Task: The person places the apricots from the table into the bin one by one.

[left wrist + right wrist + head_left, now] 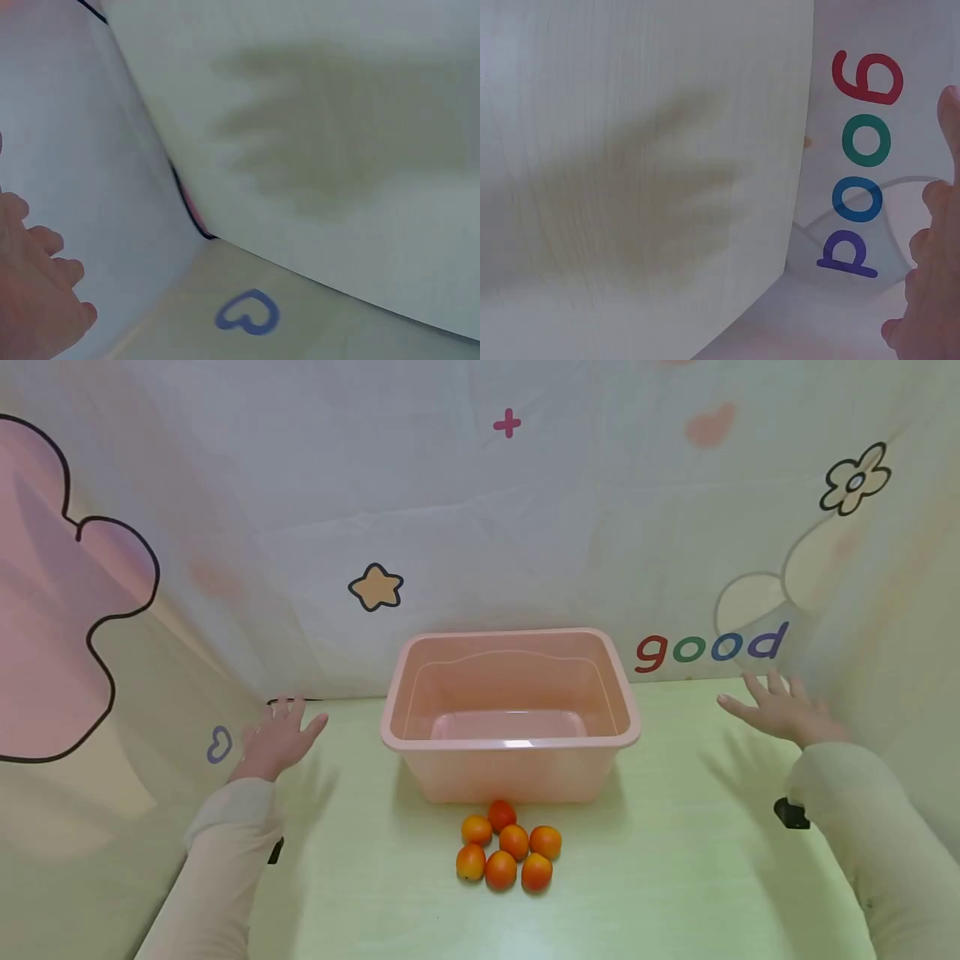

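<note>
Hands spread flat, holding nothing, well apart from the fruit
Left hand (pixel 277 739) and right hand (pixel 780 710) hover wide either side of bin (pixel 510 739); oranges (pixel 508 852) cluster just near of it, within reach

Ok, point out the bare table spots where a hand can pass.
Bare table lies between the left hand and the pink bin, and between the bin and the right hand. Crowded just in front of the bin, where seven oranges cluster.

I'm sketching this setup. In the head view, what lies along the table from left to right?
Left hand → pink bin → right hand. The oranges sit in front of the bin, so they share its place in the order.
</note>
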`<move>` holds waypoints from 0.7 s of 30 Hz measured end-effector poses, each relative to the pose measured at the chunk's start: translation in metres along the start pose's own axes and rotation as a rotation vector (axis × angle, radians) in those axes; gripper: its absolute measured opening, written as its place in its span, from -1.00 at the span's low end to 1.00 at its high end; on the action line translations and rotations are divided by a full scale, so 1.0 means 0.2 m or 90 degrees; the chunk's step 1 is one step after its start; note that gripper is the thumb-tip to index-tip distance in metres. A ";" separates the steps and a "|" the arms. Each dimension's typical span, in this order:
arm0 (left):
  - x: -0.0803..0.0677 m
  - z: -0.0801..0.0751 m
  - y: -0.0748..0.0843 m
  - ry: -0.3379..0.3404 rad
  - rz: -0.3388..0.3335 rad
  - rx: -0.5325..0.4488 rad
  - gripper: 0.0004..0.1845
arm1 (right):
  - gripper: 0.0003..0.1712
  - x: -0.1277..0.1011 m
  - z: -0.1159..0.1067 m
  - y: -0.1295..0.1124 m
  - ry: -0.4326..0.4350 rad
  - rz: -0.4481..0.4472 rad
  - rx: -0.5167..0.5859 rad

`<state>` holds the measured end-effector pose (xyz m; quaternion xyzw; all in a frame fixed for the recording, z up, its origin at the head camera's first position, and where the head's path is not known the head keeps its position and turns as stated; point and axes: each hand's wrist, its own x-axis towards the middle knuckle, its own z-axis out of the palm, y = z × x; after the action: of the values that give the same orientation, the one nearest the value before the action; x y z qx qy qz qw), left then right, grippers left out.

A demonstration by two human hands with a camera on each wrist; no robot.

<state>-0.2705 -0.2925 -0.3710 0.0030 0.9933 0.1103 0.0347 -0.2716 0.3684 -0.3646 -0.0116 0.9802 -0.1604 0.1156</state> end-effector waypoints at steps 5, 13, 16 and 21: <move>0.03 -0.07 0.11 0.027 0.048 -0.019 -0.18 | 0.06 0.01 -0.05 -0.05 0.012 -0.024 -0.020; 0.05 -0.14 0.25 0.038 0.112 -0.019 -0.25 | 0.02 -0.04 -0.15 -0.20 0.038 -0.072 -0.072; 0.04 -0.14 0.28 0.053 0.150 -0.016 -0.31 | 0.02 -0.06 -0.17 -0.26 0.049 -0.093 -0.080; 0.02 -0.13 0.33 0.060 0.211 -0.003 -0.37 | -0.02 -0.10 -0.17 -0.36 0.069 -0.133 -0.104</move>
<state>-0.2766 -0.2343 -0.3321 0.1614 0.9794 0.1172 -0.0308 -0.2608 0.3119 -0.3055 -0.1144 0.9882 -0.0920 0.0438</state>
